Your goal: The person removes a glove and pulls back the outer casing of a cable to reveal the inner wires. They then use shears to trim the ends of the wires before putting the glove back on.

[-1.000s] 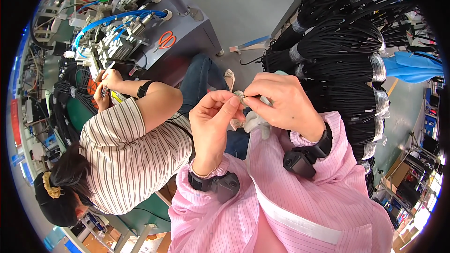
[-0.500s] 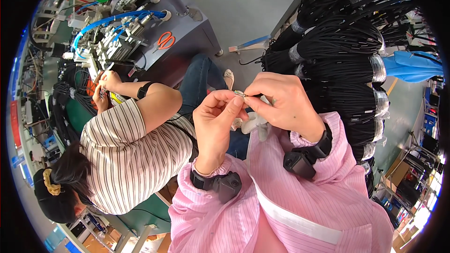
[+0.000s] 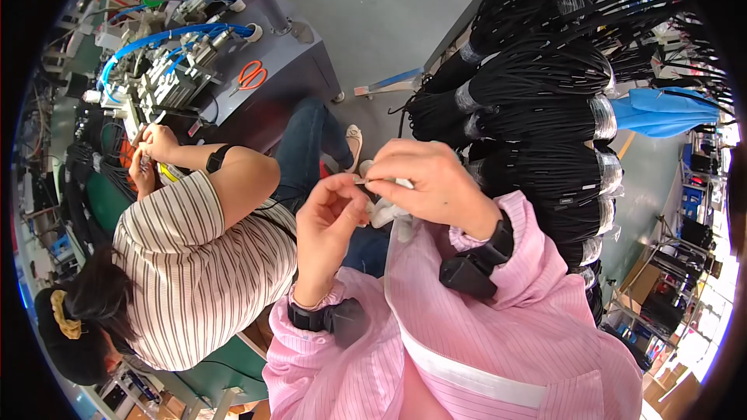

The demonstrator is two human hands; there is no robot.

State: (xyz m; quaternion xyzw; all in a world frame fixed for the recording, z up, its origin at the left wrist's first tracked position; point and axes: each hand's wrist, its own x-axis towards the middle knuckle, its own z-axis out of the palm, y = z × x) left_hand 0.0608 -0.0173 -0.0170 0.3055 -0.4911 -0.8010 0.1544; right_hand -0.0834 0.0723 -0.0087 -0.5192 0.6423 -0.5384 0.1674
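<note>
In front of my pink-striped clothing, my two hands meet at the fingertips. My right hand [image 3: 428,183] pinches a tiny dark piece [image 3: 360,181], too small to name, between thumb and index finger. The index fingertip of my left hand [image 3: 327,218] comes up against that piece from the other side. My left fingers are curled, with the thumb lower and apart from the index finger; what they hold, if anything, is hidden. A soft white thing [image 3: 385,214] sits just behind and below my hands, partly covered by them.
At my left a co-worker in a striped shirt [image 3: 202,272] bends over a machine with blue tubes [image 3: 183,31]. Orange-handled scissors [image 3: 251,76] lie on the grey machine table [image 3: 292,62]. Thick bundles of black cables [image 3: 537,120] hang at my right, beside a blue cloth [image 3: 665,113].
The whole view has shifted, so the surroundings sit further left. My left thumb has come away from the small piece and dropped lower. My right hand still pinches.
</note>
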